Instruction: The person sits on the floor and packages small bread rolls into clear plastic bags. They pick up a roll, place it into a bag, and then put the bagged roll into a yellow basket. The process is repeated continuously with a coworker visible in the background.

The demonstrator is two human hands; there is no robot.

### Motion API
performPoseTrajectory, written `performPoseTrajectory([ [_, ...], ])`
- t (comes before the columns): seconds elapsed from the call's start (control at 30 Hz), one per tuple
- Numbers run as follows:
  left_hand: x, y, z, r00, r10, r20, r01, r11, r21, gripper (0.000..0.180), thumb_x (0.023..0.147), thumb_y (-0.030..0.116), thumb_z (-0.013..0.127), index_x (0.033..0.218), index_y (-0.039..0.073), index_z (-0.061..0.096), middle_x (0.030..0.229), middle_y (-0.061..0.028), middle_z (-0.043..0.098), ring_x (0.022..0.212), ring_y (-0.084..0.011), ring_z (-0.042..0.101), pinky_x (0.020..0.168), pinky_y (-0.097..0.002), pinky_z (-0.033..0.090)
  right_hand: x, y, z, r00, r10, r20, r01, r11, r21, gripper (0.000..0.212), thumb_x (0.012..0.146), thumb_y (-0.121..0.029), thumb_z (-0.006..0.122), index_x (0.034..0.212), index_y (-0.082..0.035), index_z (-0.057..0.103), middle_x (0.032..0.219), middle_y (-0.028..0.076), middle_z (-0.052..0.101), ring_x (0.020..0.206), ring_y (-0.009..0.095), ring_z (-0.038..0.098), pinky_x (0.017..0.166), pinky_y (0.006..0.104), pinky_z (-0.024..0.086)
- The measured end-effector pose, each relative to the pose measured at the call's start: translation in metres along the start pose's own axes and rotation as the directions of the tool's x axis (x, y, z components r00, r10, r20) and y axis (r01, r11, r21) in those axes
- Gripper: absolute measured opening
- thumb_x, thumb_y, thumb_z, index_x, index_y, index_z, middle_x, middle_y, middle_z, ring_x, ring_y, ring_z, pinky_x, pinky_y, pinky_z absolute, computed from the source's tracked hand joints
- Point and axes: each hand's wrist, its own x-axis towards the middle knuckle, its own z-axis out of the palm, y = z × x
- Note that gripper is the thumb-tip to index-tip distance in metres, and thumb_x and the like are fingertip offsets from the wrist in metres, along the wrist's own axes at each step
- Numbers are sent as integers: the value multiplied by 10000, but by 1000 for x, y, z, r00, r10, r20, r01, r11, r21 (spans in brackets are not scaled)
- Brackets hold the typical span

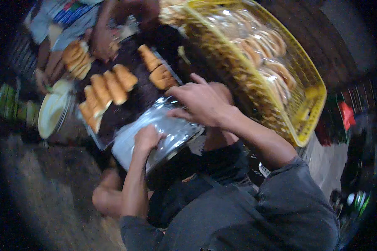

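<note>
1. Left hand [146,138] is pressing its curled grip onto a clear plastic bag [165,129] lying at the tray's [136,98] near edge
2. Right hand [203,100] is pinching the bag's top edge
3. Buns [109,88] are lying on the tray, with a yellow basket [310,104] of buns sitting beside it

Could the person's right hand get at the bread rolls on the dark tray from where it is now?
Probably yes. The right hand rests on the clear plastic bags at the near edge of the dark tray, and the closest bread rolls lie just beyond its fingers with nothing between. The left hand presses the bags lower down.
</note>
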Motion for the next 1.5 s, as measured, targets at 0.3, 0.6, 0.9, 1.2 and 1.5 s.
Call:
performPoseTrajectory([
  [0.3,-43,18,-19,827,-355,-436,-40,737,-674,599,819,609,566,691,31,657,590,-165,622,542,-294,627,497,-389,459,49,-11,83,986,155,-59,-60,667,743,244,923,-222,551,931,19,584,936,190,654,862,272,639,763,365,491],
  [0.6,-9,34,-41,890,-420,-177,-370,-439,-819,491,906,464,564,1109,19,531,1017,-141,648,857,-208,656,575,-271,500,4,29,69,804,593,-50,-49,150,987,279,987,-257,455,1132,-18,461,1011,128,617,896,201,620,737,326,544],
  [0.9,-19,14,-68,792,-584,-174,-467,-397,-790,297,901,305,592,1027,37,581,966,-103,665,753,-128,610,513,-251,399,21,-13,61,844,535,31,-21,-26,999,305,889,-182,633,1071,37,524,894,131,602,615,168,628,527,285,566],
  [1.2,-8,-146,-46,125,-992,-34,-578,-45,-815,562,820,495,677,1088,13,570,913,-55,657,654,-129,580,500,-241,376,161,-9,163,894,319,-314,-78,803,591,614,777,-417,713,1220,-35,526,1164,203,586,1094,383,540,915,421,440],
  [1.5,-10,-146,-31,256,-859,-444,-670,173,-721,610,970,506,395,1236,-40,448,1013,-133,667,742,-226,695,401,-238,441,161,36,117,936,333,-117,-227,823,521,481,765,-190,663,1188,19,573,984,158,678,1028,348,593,934,415,447],
])
